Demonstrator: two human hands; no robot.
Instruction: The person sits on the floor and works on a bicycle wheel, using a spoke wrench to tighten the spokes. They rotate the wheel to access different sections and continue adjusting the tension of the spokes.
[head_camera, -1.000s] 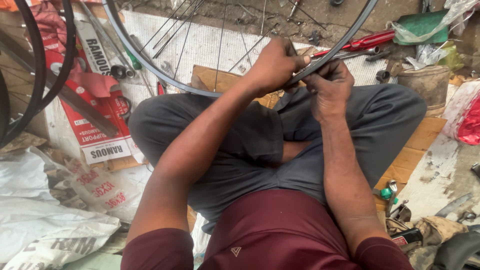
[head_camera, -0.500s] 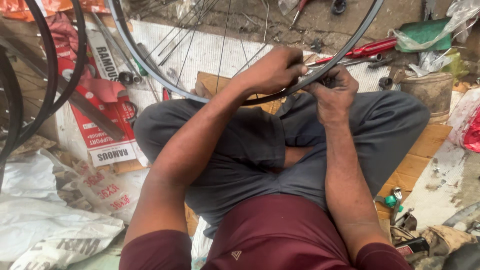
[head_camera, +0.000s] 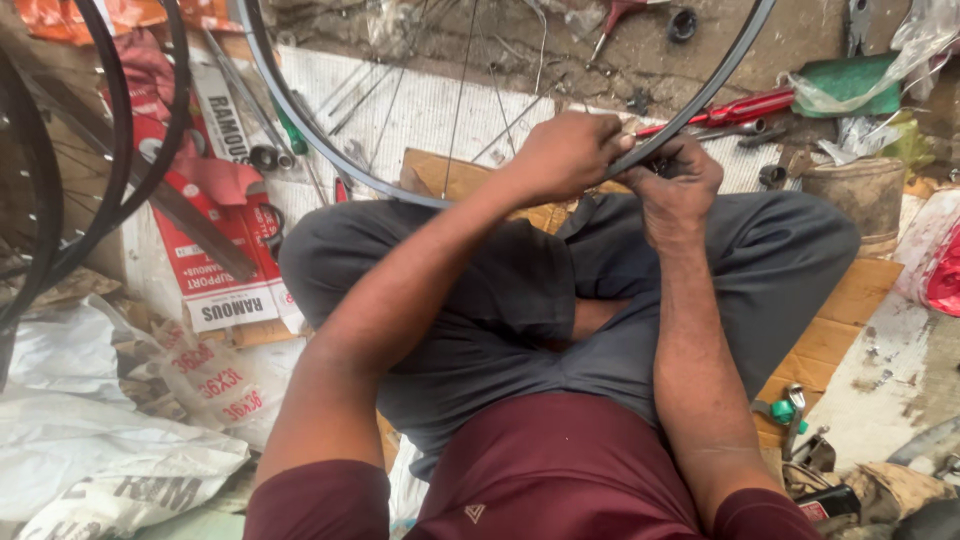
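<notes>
Maroon short-sleeved shirt (head_camera: 560, 470) (small pale emblem at its hem), grey trousers (head_camera: 500, 300), bare forearms.

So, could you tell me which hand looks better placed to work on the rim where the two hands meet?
Probably the right hand: its fingers curl onto the rim at that spot. The left hand wraps over the rim beside it, more like a steadying grip. What the fingers pinch is hidden.

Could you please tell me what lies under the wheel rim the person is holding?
Under the rim: white sheet, cardboard, grey-trousered legs. The hands cover what lies beneath them.
</notes>
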